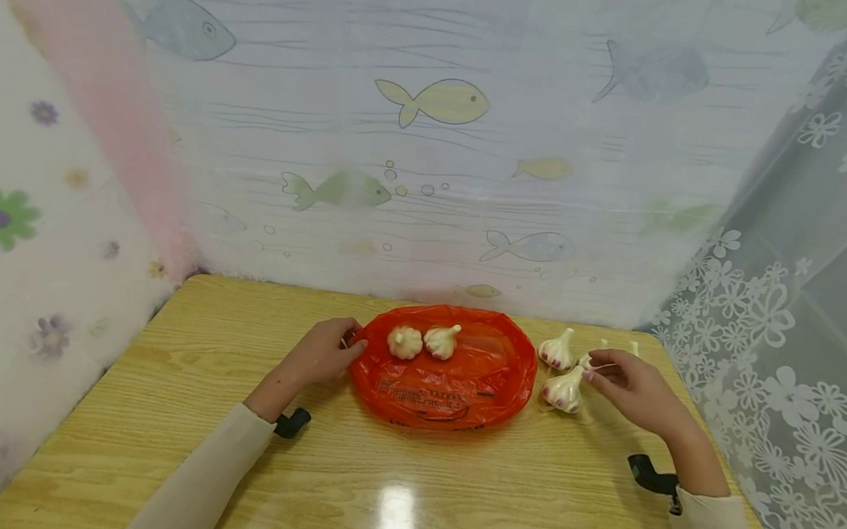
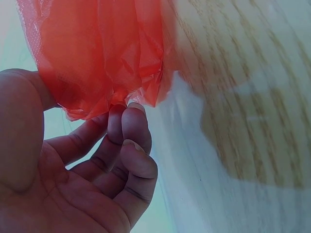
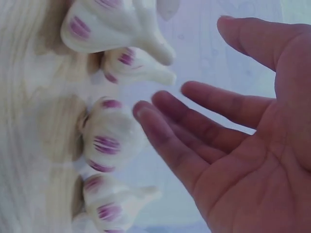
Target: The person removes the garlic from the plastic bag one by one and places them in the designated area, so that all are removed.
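Note:
An oval container covered in a red plastic bag (image 1: 486, 376) holds two garlic bulbs, one on the left (image 1: 404, 342) and one beside it (image 1: 441, 341). My left hand (image 1: 325, 350) grips the left rim, its thumb and fingers curled on the gathered red plastic (image 2: 102, 63). On the right, several white garlic bulbs with purple streaks stand on the table, among them a front bulb (image 1: 562, 391) and one behind it (image 1: 557, 352). My right hand (image 1: 632, 388) hovers by these bulbs; in the right wrist view its fingers (image 3: 170, 141) are spread apart, holding nothing.
The wooden table (image 1: 248, 476) carries everything. A fish-patterned cloth (image 1: 426, 179) hangs along its back edge, with flowered curtains (image 1: 784, 370) at the sides. Dark wrist mounts (image 1: 653, 476) sit on both forearms.

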### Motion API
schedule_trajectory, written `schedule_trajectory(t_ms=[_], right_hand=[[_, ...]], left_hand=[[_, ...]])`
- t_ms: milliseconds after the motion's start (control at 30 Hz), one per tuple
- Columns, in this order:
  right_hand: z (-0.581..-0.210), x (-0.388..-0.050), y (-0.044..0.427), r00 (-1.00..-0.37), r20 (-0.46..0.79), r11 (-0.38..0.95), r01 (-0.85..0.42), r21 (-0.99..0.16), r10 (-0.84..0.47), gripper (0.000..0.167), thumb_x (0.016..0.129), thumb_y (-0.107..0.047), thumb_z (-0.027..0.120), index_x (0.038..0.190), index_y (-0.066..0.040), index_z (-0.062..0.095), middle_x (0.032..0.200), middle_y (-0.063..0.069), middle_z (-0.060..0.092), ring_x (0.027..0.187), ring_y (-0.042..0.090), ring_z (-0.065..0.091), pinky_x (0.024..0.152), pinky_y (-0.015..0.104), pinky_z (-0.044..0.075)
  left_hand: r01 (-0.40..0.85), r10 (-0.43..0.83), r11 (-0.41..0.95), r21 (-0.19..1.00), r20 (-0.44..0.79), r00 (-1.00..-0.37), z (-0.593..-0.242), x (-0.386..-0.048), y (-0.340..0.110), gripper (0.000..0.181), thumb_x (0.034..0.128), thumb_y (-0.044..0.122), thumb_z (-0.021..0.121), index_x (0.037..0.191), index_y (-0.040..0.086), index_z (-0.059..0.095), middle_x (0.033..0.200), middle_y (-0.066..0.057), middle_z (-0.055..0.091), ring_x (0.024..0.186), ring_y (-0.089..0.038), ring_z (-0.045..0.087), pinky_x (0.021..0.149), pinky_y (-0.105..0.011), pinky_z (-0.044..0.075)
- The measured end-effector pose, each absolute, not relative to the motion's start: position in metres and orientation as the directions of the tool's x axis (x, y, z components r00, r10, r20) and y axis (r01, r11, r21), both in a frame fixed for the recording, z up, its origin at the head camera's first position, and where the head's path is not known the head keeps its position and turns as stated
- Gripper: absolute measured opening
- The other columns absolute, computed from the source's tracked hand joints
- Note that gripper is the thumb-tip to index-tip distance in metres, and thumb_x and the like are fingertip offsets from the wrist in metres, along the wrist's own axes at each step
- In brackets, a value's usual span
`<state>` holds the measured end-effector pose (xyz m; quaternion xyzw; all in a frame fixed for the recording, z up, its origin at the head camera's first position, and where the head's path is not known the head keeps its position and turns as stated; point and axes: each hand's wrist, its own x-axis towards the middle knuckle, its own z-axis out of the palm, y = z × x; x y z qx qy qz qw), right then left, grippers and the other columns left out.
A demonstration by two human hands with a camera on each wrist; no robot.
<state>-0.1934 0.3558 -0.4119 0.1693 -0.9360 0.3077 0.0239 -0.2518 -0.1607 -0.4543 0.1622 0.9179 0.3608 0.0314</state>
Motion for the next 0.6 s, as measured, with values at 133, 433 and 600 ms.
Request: schedule_trajectory(t_ms=[133,433,600], right_hand=[[-0.407,-0.192,0.351,-0.926,0.224,0.745,-0.378,-0.549,-0.304,0.041,0.106,-0.016,0.067,0.14,0.007,0.059,0.132,0.026,0.065,0.113,0.046,0.068,0.093,0.053,0.059],[-0.396,-0.192,0.323,-0.854,0.387,0.718,-0.507,-0.476,-0.347,0.04,0.099,-0.009,0.076,0.136,-0.001,0.064,0.131,0.017,0.066,0.117,0.038,0.066,0.099,0.026,0.055],[-0.392,-0.195,0.309,-0.813,0.446,0.678,-0.568,-0.468,-0.374,0.045,0.093,-0.005,0.08,0.135,-0.003,0.065,0.129,0.012,0.067,0.115,0.034,0.066,0.098,0.007,0.044]], left_hand=[[0.275,0.321,0.688,0.672,0.058,-0.945,-0.454,-0.252,-0.161,0.018,0.1044,0.02,0.065,0.113,0.005,0.07,0.092,-0.003,0.068,0.077,-0.017,0.06,0.064,-0.032,0.053],[0.287,0.33,0.686,0.668,0.065,-0.942,-0.454,-0.251,-0.16,0.019,0.105,0.02,0.064,0.114,0.004,0.07,0.092,-0.003,0.067,0.077,-0.016,0.06,0.065,-0.032,0.053],[0.282,0.33,0.684,0.673,0.06,-0.942,-0.453,-0.252,-0.16,0.02,0.1053,0.02,0.064,0.116,0.004,0.069,0.093,-0.003,0.068,0.076,-0.016,0.06,0.065,-0.032,0.053]])
